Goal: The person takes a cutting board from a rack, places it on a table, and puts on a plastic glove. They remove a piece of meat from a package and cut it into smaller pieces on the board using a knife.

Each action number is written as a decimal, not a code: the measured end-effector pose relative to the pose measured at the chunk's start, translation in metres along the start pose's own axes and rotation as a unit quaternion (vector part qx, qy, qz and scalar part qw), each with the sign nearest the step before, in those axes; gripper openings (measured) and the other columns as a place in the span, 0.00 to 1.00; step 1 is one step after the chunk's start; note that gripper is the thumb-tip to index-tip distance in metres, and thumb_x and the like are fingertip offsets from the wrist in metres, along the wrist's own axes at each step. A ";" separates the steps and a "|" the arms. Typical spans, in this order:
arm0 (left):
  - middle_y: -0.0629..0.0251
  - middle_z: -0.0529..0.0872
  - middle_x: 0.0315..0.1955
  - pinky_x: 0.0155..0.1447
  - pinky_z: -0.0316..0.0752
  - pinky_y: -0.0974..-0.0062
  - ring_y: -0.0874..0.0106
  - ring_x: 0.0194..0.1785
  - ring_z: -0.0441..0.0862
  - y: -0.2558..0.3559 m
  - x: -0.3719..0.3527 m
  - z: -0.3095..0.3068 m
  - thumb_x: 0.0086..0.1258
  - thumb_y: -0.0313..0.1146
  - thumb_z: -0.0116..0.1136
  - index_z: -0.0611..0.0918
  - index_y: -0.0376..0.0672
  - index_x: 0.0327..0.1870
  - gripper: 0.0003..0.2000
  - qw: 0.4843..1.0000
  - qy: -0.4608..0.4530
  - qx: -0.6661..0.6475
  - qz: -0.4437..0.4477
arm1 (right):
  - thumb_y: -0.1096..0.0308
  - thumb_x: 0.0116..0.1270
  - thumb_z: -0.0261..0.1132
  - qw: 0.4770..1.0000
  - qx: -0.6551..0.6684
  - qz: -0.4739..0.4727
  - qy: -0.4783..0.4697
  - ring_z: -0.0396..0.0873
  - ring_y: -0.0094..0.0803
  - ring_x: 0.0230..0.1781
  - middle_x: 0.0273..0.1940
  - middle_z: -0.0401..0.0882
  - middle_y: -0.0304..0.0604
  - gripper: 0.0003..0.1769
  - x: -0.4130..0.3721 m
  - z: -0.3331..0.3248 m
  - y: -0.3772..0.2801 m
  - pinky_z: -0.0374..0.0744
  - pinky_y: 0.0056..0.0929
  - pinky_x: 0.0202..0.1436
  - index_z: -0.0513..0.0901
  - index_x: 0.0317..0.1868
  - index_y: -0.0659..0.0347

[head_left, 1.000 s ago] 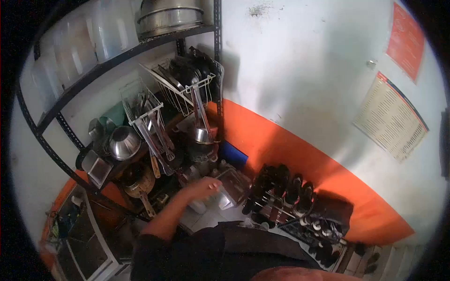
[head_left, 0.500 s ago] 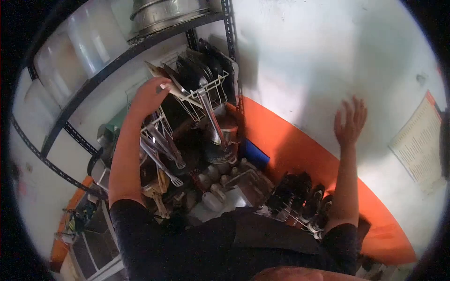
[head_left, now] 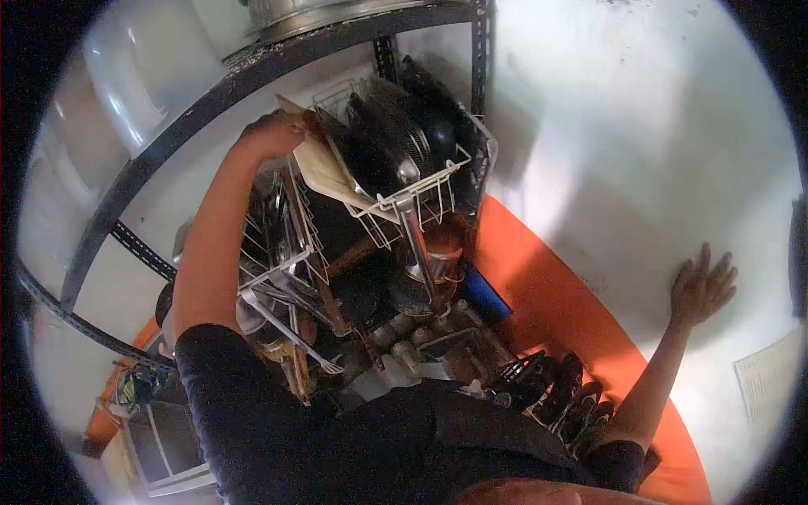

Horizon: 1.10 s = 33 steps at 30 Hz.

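Pale board (head_left: 324,172) in my left hand (head_left: 271,135) looks like matt cream plastic, smooth. Rack (head_left: 421,195) is white-coated wire holding dull black pans (head_left: 404,126); shelf frame (head_left: 252,74) is matt black perforated steel, and the tubs (head_left: 139,76) above are translucent plastic. Wall (head_left: 640,126) under my right hand (head_left: 700,290) is matt white paint; the orange band (head_left: 547,286) is paint too, smooth.

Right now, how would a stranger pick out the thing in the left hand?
Find the black shelf on the white wall. Below it is a wire rack of dark pans. The board at its left end, in the left hand, is the only pale, flat piece.
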<state>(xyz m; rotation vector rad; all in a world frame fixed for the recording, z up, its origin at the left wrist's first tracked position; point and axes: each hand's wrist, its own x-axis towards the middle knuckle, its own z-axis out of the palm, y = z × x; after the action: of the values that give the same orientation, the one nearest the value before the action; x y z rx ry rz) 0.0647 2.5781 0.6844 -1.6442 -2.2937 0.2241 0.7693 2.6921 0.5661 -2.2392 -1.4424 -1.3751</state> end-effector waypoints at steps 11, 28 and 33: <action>0.53 0.85 0.55 0.64 0.76 0.61 0.55 0.59 0.82 -0.041 0.067 0.032 0.73 0.40 0.58 0.83 0.49 0.60 0.17 0.976 0.013 -0.177 0.128 | 0.45 0.76 0.54 0.942 0.161 -0.018 0.293 0.69 0.54 0.72 0.74 0.68 0.47 0.25 0.002 0.069 0.001 0.67 0.62 0.69 0.78 0.69 0.35; 0.48 0.84 0.57 0.65 0.76 0.59 0.53 0.61 0.81 0.106 0.198 0.010 0.67 0.25 0.58 0.80 0.43 0.62 0.21 0.949 -0.051 -0.075 0.301 | 0.51 0.68 0.62 0.953 0.168 -0.023 0.251 0.61 0.57 0.76 0.75 0.65 0.50 0.27 -0.001 0.068 0.006 0.58 0.62 0.76 0.78 0.67 0.36; 0.49 0.85 0.54 0.59 0.80 0.54 0.49 0.58 0.83 0.098 0.240 0.040 0.56 0.18 0.60 0.81 0.48 0.61 0.28 0.956 -0.018 0.002 0.293 | 0.47 0.77 0.53 0.924 0.197 -0.050 0.323 0.61 0.50 0.77 0.77 0.64 0.46 0.24 0.001 0.057 0.005 0.56 0.57 0.77 0.77 0.70 0.36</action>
<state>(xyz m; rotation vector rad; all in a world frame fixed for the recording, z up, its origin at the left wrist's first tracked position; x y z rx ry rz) 0.0687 2.8389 0.6550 -2.2954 -1.7607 0.3877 0.8084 2.7210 0.5361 -1.3055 -1.4215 -1.4866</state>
